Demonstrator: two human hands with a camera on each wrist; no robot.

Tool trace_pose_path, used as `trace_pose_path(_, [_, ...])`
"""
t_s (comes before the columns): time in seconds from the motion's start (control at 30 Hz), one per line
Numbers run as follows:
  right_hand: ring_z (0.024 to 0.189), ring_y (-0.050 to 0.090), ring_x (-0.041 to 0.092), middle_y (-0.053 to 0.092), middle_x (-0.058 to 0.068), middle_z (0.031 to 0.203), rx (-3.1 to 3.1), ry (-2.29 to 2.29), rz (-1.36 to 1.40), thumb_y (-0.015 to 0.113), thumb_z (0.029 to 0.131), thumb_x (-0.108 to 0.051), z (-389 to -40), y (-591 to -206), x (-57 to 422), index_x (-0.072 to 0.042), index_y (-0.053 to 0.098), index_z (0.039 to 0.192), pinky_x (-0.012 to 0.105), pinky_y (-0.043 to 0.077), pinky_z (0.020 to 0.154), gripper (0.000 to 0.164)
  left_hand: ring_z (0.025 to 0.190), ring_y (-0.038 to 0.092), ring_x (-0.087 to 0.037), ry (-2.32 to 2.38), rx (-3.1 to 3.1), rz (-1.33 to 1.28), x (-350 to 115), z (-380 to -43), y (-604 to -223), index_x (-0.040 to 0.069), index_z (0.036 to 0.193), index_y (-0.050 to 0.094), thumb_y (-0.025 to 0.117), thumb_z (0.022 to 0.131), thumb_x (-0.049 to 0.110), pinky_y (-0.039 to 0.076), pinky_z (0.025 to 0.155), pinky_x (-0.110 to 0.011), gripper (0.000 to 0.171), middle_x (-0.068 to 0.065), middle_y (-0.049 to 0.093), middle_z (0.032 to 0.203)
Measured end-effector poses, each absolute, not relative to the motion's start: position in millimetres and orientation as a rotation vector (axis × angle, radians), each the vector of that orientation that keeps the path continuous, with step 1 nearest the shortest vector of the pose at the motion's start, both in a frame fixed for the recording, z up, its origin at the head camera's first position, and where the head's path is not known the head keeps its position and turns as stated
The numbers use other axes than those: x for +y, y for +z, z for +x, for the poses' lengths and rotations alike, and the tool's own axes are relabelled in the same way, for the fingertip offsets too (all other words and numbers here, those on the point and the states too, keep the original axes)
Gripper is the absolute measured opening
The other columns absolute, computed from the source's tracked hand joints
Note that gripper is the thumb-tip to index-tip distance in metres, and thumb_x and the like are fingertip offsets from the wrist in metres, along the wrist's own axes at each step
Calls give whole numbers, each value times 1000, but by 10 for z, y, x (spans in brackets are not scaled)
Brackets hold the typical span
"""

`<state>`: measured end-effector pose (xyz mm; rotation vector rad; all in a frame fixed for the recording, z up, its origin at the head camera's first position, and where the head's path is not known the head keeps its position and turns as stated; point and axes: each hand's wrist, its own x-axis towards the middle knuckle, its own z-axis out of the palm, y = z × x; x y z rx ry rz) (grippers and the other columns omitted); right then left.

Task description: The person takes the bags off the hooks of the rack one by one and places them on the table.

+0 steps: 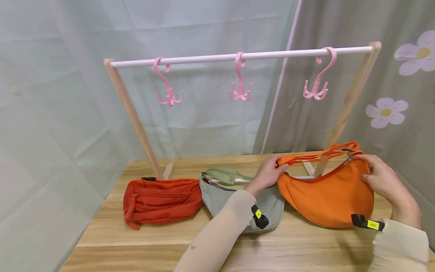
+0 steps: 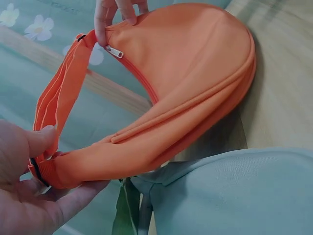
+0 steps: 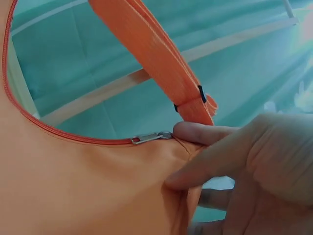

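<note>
An orange crescent-shaped shoulder bag (image 1: 329,196) is held upright at the right side of the table. My left hand (image 1: 268,172) grips its left end where the strap joins, the thumb over the strap in the left wrist view. At the opposite end my right hand (image 1: 384,179) pinches the upper corner, close to the silver zipper pull (image 3: 149,137). Between both ends runs the folded orange strap (image 1: 316,156), with a black slider (image 3: 202,94) near the right hand. Beneath my left forearm lies a grey bag (image 1: 217,196) with a green strap (image 1: 221,174), partly hidden.
Behind the bags stands a rack with a white rail (image 1: 204,59) and wooden legs (image 1: 132,117). Three pink hooks hang from it: left (image 1: 169,94), middle (image 1: 240,92) and right (image 1: 316,90). A red pouch (image 1: 166,204) lies at the left of the wooden table (image 1: 136,249).
</note>
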<state>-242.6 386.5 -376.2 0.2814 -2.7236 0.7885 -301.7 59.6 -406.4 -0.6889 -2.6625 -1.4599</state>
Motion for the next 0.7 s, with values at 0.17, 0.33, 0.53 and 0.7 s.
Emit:
trace_pose_path(0.17, [126,33,66,36,43,140,-2716,792,318,54,77,23,-2474,-3864,3901,11,45,139,81,25,101,64,99,59,-14,-1407,-2700,-715,679,-3056,-4099,7,138,64,66,104,18,47,87,-20,36,-9,68,122])
trace_pose_path(0.33, [125,34,67,37,45,139,-2705,773,277,56,79,20,-2516,-3903,3902,11,45,140,81,26,101,64,97,60,-13,-1349,-2737,-693,717,-3060,-4110,10,137,65,67,104,19,48,85,-20,34,-8,67,121])
trace_pose_path(0.53, [123,36,67,39,47,136,-2691,752,220,55,78,17,-2539,-3961,3940,11,46,139,79,27,98,62,105,62,-16,-1347,-2741,-762,727,-3056,-4144,9,138,63,66,103,11,48,89,-20,36,-12,67,125])
trace_pose_path(0.7, [119,37,68,39,50,132,-2728,734,144,57,79,16,-2548,-4029,3992,13,45,138,79,29,96,60,126,56,-21,-1331,-2755,-781,693,-3037,-4177,7,145,58,65,100,5,42,107,-25,46,-12,63,137])
